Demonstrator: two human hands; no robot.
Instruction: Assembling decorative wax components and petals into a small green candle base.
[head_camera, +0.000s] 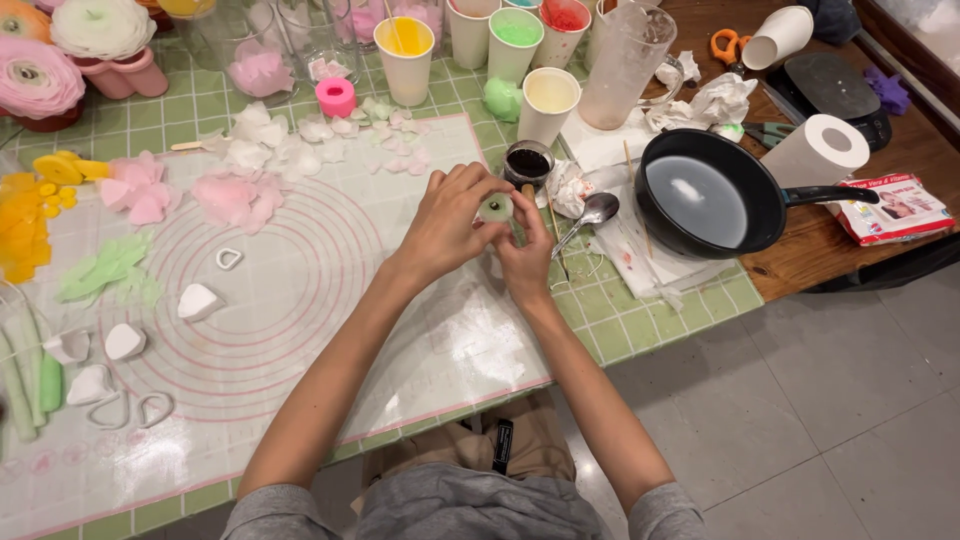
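Both my hands meet over the right part of a translucent work mat (300, 300) printed with pink circles. Between them is a small pale green ball (496, 208) with a white top. My left hand (448, 222) wraps its fingers over the ball from the left. My right hand (527, 250) pinches it from below and the right. A thin stem seems to run down from the ball, mostly hidden by my fingers.
White and pink petals (240, 190), green leaves (105, 268) and heart-shaped cutters (198, 300) lie on the mat. Paper cups (405, 58) of coloured liquid stand at the back. A black pan (705, 200), spoon (592, 212), small dark jar (527, 163) and paper roll (818, 148) sit right.
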